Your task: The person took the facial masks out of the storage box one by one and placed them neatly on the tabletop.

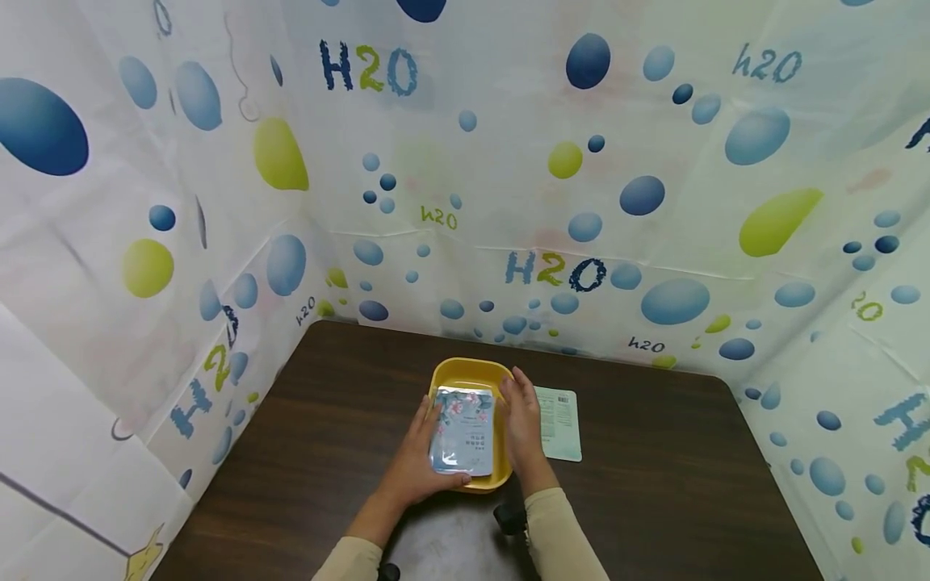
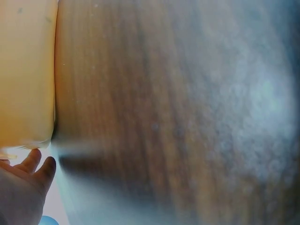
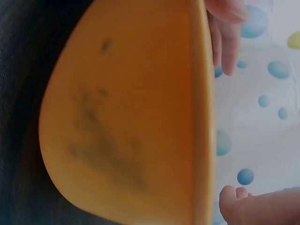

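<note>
Blue packet (image 1: 468,440) lies over yellow tray (image 1: 468,371); whether it rests on base or is raised, cannot tell. Left hand (image 1: 416,460) at packet's 9 and 6 o'clock edges, thumb spread from fingers; whether packet is gripped, cannot tell. Right hand (image 1: 523,424) at tray's 3 o'clock side, fingers loosely extended, holding nothing. Mint packet (image 1: 563,428) on brown counter (image 1: 654,476), tray's 3 o'clock, partly behind right hand.
</note>
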{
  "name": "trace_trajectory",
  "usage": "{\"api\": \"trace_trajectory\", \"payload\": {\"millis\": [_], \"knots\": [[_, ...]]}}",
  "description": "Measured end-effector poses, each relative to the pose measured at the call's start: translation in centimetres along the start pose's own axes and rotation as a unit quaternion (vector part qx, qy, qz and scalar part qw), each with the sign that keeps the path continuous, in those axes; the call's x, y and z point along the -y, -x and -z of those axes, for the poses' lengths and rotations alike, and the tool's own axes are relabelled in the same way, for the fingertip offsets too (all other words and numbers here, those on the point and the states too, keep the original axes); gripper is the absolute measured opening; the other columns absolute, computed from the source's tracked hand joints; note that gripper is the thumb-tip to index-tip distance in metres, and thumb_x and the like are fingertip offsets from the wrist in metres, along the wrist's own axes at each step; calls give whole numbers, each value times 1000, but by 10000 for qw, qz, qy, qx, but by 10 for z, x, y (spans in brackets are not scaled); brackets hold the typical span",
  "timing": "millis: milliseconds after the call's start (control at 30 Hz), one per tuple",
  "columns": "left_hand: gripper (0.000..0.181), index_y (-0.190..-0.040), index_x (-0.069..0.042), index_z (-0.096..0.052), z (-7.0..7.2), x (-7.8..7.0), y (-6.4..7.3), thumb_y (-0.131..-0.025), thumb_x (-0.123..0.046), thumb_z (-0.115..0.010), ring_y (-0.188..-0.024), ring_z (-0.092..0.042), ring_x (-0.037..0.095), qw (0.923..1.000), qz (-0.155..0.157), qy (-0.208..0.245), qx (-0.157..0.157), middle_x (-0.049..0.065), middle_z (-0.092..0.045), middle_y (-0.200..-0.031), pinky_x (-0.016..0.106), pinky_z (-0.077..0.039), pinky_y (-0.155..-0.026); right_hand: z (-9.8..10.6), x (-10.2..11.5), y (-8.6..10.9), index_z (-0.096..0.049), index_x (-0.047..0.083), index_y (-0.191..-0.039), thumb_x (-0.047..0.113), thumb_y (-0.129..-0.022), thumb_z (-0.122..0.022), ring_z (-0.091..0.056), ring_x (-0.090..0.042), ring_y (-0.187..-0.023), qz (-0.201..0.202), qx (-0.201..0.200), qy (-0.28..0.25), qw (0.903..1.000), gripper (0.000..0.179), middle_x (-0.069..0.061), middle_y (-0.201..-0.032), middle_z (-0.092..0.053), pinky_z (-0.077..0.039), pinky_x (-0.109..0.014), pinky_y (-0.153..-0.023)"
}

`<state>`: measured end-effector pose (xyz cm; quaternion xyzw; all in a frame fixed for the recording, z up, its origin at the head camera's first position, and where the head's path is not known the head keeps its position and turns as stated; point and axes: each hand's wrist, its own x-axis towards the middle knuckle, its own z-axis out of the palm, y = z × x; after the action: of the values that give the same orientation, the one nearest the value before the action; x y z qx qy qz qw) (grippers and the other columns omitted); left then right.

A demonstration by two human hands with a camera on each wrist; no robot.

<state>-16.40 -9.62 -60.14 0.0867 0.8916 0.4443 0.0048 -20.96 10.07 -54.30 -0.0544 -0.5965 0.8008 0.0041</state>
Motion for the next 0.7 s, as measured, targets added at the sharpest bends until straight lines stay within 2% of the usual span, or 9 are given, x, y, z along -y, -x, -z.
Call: {"api": "trace_trajectory", "payload": {"millis": [200,400,533,700], "knots": [[130,-165,-27,-20,-2,-1,0,-61,-62,-90,-154,-28,40,10000,-6,26,-27,-1,-4,-175,64,-35,-115,-3,-4,3,-21,9,-161,33,-111,-38,-22,-38,-157,-183,113,-279,9994,58,-21,-168,-23,-17,-53,-127],[130,-165,-27,-19,-1,-1,0,-61,-62,-90,-155,-27,40,10000,54,0,36,-2,-3,-175,64,-34,-116,-3,-9,3,-18,9,-161,31,-111,-37,-14,-38,-159,-421,123,-630,9970,58,-20,-170,-16,-9,-53,-128],[130,-165,-26,-19,-1,-2,0,-61,-61,-90,-155,-27,40,10000,36,31,38,-1,-3,-175,64,-34,-116,-1,-12,4,-14,8,-162,32,-111,-38,-10,-39,-159,-405,284,-730,9961,62,-21,-171,-11,-4,-52,-129],[129,-164,-22,-23,1,-3,1,-61,-58,-92,-153,-28,42,9999,-58,117,-20,1,-5,-174,66,-35,-114,1,-14,7,-10,8,-163,35,-111,-37,-8,-39,-160,-365,446,-649,9962,65,-22,-171,-9,-3,-51,-129]]}}
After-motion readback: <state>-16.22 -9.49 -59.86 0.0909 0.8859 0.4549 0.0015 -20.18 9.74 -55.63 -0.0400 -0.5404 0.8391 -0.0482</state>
